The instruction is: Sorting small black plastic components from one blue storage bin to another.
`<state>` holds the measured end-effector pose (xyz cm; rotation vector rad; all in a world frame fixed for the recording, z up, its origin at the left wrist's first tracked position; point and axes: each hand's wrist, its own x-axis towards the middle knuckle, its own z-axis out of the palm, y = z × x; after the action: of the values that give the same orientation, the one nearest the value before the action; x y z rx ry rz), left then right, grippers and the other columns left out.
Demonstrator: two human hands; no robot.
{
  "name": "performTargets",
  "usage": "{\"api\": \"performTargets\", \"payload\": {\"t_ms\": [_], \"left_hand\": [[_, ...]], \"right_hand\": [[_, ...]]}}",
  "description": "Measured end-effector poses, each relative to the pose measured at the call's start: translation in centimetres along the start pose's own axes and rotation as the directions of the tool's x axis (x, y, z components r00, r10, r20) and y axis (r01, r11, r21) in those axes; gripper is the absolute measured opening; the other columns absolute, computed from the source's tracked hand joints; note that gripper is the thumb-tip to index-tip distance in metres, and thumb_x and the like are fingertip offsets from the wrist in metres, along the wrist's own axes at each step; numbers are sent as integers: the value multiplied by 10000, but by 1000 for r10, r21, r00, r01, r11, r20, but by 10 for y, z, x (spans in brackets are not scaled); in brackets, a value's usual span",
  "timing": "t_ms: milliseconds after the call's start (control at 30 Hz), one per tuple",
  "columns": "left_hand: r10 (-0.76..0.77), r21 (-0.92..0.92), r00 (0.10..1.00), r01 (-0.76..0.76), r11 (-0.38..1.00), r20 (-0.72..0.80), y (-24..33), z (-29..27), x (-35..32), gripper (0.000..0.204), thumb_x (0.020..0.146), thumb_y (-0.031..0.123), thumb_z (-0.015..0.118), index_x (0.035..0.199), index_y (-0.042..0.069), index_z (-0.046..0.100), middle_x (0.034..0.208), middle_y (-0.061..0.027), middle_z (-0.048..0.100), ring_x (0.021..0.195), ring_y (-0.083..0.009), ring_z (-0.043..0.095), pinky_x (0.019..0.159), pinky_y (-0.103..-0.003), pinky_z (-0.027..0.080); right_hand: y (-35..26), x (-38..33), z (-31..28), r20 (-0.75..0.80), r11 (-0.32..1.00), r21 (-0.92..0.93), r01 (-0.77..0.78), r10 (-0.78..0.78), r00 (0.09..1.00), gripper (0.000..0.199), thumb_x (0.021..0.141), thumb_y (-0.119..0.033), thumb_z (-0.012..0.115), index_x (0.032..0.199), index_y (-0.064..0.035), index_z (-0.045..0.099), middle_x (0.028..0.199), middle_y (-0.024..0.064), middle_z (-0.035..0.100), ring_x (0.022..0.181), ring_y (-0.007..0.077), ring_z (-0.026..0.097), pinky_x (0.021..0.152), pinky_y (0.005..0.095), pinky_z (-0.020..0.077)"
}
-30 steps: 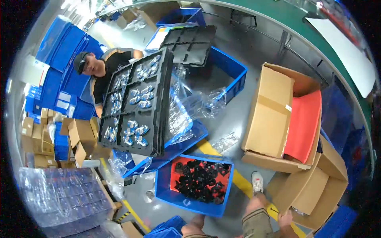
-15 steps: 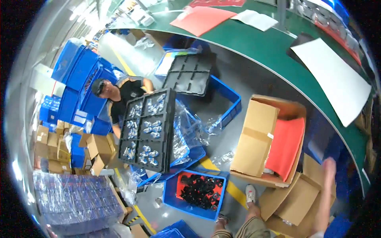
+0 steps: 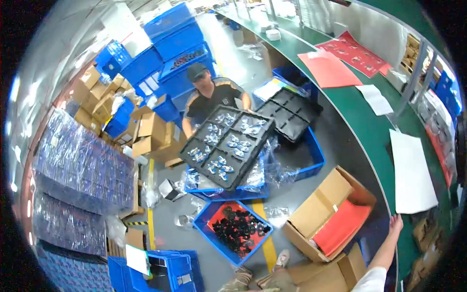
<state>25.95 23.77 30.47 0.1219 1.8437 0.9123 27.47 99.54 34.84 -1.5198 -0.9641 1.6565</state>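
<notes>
My right hand (image 3: 396, 225) is at the front edge of the green workbench (image 3: 357, 124), by the lower left corner of a white sheet (image 3: 413, 170). Its fingers point toward the sheet and look slightly apart, with nothing visible held in them. Whether they touch the sheet or the bench edge is too small to make out. My left hand is out of view. Across from me, a person in a black cap and dark shirt (image 3: 214, 97) holds a black compartment tray (image 3: 231, 187) tilted toward me. Clear-wrapped silvery blue parts lie in its compartments.
An open cardboard box (image 3: 316, 209) with a red sheet stands beside the bench. A blue bin (image 3: 206, 231) of black parts sits near my feet. Empty blue crates (image 3: 177, 272) are at the lower left, and wrapped pallet stacks (image 3: 82, 160) stand at the left.
My view has swung, shifting the scene. My right arm, raised and blurred before, now reaches to the bench edge by the white sheet. The other person still holds the black tray.
</notes>
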Motion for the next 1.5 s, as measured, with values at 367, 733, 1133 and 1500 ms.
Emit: {"api": "performTargets", "payload": {"t_ms": [367,733,1133,1500], "left_hand": [[-127,152,928,78,985,351,-53,17,-77,480,819,392,533,1110,11,550,1036,-196,603,927,-338,577,794,-416,441],[-128,194,930,62,979,346,-62,-11,-73,486,811,411,534,1081,9,575,1020,-195,615,925,-337,585,781,-420,444],[-63,254,923,-39,967,380,-166,48,-2,373,806,325,543,1012,24,625,933,-172,646,878,-270,604,765,-389,449],[168,131,959,-201,971,230,-91,41,27,359,808,300,543,1013,16,621,942,-157,646,887,-253,599,778,-377,448]], "right_hand": [[-36,-61,73,70,995,25,-93,91,993,548,838,-411,589,1205,-33,442,1188,118,543,991,223,566,822,319,446],[-20,-40,100,4,992,55,-112,112,994,300,885,-324,531,1075,-94,500,1021,57,605,839,167,612,609,268,492],[-3,-120,124,238,919,393,14,-117,964,448,770,65,450,1192,-85,453,978,63,563,810,143,566,696,242,485],[120,-380,238,678,930,272,-247,-3,735,655,726,104,511,1320,-103,325,1046,52,520,797,131,539,595,229,475]]}}
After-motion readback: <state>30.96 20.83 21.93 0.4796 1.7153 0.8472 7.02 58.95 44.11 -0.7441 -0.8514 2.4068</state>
